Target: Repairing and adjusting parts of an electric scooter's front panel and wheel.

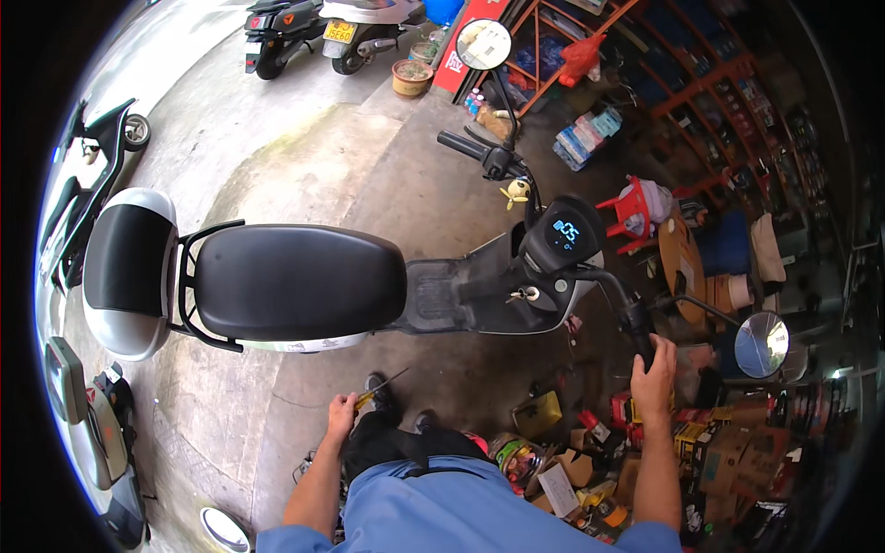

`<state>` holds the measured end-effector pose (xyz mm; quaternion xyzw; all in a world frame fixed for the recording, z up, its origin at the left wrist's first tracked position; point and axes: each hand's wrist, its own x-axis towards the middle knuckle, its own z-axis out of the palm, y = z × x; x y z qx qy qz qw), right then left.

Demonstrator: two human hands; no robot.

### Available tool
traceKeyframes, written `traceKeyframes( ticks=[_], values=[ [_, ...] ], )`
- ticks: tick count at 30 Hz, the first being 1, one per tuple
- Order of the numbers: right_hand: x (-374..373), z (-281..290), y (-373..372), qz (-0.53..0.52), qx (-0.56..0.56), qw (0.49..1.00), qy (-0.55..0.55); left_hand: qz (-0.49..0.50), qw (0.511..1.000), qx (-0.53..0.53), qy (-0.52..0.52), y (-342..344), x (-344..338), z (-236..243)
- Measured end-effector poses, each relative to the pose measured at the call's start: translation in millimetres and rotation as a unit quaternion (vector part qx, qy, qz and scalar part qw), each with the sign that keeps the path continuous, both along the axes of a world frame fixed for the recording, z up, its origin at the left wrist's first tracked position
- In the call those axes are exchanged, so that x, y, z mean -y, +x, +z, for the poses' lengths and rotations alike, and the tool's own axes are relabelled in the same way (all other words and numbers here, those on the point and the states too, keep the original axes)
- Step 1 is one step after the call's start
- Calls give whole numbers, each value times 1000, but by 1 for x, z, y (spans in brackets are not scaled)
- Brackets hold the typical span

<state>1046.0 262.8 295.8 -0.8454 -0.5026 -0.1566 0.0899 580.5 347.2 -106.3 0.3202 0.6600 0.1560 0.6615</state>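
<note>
An electric scooter stands crosswise before me, its long black seat (300,281) in the middle and its handlebars to the right. My right hand (654,376) is closed around the near handlebar grip (638,330). In my left hand (342,415), held low beside my leg, is a screwdriver (385,386) with a yellow handle and a thin shaft pointing up and right. The dashboard display (559,230) is lit. Keys (525,294) hang at the ignition below it. A black-and-silver rear box (132,274) sits behind the seat.
Boxes (737,461) and loose parts clutter the floor at the lower right. A red chair (631,214) and a round wooden table (680,267) stand beyond the handlebars. Shelves (710,88) line the far right. Other scooters (359,32) are parked at the back and left.
</note>
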Motion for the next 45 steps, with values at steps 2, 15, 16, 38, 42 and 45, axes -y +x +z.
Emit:
traceKeyframes(
  ticks=[2,15,16,38,42,45],
  values=[
    [-17,3,-18,32,-49,998,29,17,1000,9,7,-2,-2,4],
    [-360,-95,-88,297,-27,954,-23,222,974,-50,8,-49,61,51],
    [-390,-101,-75,269,-2,962,-54,258,964,-61,10,-54,71,53],
    [-639,-287,64,346,408,741,-405,553,815,-172,33,29,145,64],
    [-582,-250,-2,231,36,948,-217,576,796,-180,31,38,157,75],
    [-578,-228,-24,261,40,931,-251,598,784,-167,18,50,160,72]
  ],
)
